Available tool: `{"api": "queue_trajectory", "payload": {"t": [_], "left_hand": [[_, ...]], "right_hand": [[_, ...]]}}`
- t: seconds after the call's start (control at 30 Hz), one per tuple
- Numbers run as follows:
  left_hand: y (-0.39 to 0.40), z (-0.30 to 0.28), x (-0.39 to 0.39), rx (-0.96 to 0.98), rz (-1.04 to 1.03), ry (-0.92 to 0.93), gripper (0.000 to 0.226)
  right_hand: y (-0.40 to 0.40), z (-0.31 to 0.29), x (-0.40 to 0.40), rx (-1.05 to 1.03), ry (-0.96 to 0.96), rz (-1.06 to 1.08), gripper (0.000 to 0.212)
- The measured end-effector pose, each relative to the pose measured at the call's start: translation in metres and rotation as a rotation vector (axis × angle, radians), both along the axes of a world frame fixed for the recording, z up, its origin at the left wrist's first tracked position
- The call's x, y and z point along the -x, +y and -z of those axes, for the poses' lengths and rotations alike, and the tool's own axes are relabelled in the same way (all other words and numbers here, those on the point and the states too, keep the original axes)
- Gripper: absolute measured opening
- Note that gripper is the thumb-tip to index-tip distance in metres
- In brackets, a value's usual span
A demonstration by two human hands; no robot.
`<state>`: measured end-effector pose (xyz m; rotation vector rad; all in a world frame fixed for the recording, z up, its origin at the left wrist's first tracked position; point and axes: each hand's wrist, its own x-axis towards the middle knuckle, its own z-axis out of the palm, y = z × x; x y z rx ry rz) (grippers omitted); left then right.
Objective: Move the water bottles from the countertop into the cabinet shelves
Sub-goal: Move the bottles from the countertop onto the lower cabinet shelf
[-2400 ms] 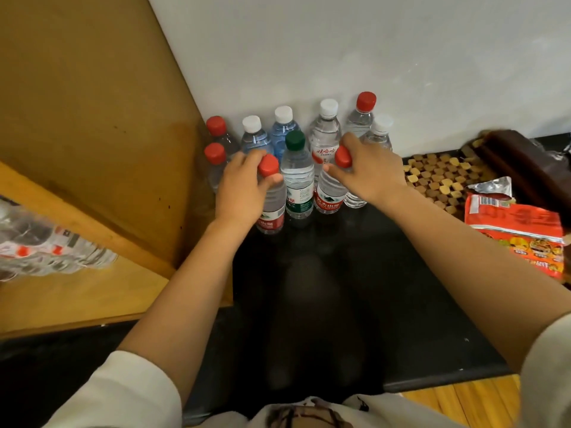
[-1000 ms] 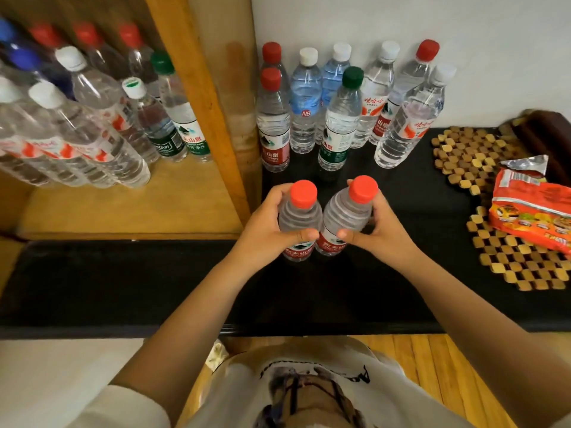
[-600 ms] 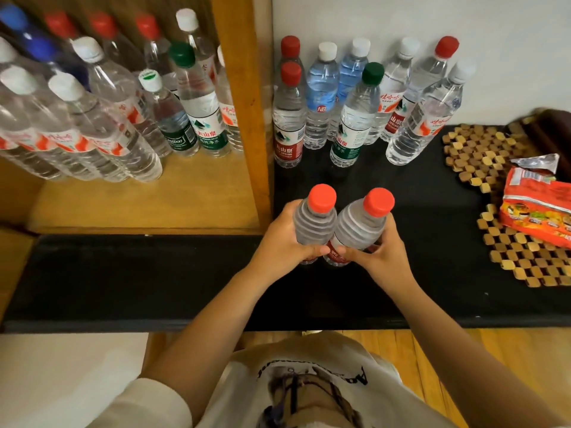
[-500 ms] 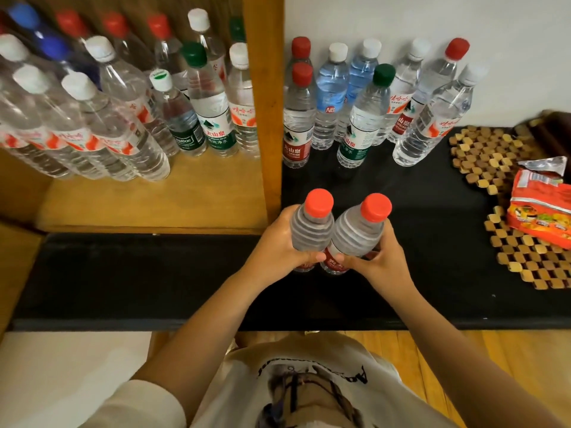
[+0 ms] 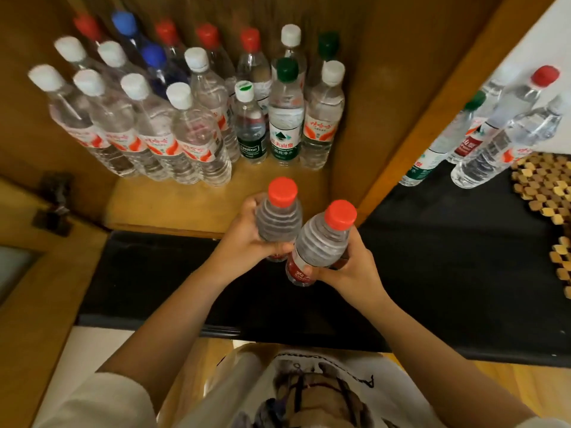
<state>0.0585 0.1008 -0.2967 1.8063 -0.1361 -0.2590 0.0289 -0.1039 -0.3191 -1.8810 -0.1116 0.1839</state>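
My left hand (image 5: 244,239) grips a red-capped water bottle (image 5: 279,217) just in front of the wooden cabinet shelf (image 5: 173,205). Beside it, my right hand (image 5: 352,267) holds a second red-capped water bottle (image 5: 321,242), tilted right, over the black countertop (image 5: 448,248). The two bottles touch. Several bottles with white, red, blue and green caps (image 5: 191,118) stand packed on the shelf. Several more bottles (image 5: 506,125) stand on the countertop at the right, against the white wall.
A wooden cabinet side panel (image 5: 411,118) divides the shelf from the countertop. A woven wooden mat (image 5: 547,193) lies at the right edge. A dark metal hinge (image 5: 55,205) sits at the left. Bare shelf wood shows in front of the stored bottles.
Both hands have carried the two red-capped bottles left, from over the countertop to the cabinet opening. The view has swung left, so the shelf now fills the middle.
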Motion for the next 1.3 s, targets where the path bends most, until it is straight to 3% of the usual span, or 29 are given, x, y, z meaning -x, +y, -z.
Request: {"api": "queue_trajectory", "payload": {"t": [0.43,0.73,0.9,0.97,1.0,1.1,1.2,1.3], "left_hand": [[0.048,0.006,-0.065,0.068,-0.081,-0.039,0.075],[0.052,0.010,-0.065,0.110,-0.086,-0.001,0.082],[0.045,0.023,-0.039,0.118,-0.281,0.037,0.077],[0.041,0.030,-0.024,0.099,-0.399,0.152,0.076],[0.040,0.033,-0.018,0.167,-0.456,0.277,0.074],[0.032,0.034,-0.013,0.643,-0.553,0.666,0.059],[0.021,0.032,-0.020,0.893,-0.605,0.682,0.037],[0.012,0.029,-0.029,0.954,-0.701,0.660,0.030]], "right_hand": [[0.067,-0.001,-0.065,0.025,-0.057,0.148,0.082],[0.072,0.009,-0.062,-0.038,-0.053,0.204,0.085],[0.072,0.020,-0.051,-0.019,0.028,0.228,0.086],[0.074,0.025,-0.046,0.020,0.052,0.254,0.084],[0.075,0.027,-0.045,0.041,0.058,0.264,0.083],[0.081,0.029,-0.046,0.080,0.059,0.292,0.076],[0.086,0.031,-0.050,0.098,0.052,0.345,0.072],[0.088,0.033,-0.058,0.128,0.040,0.351,0.070]]}}
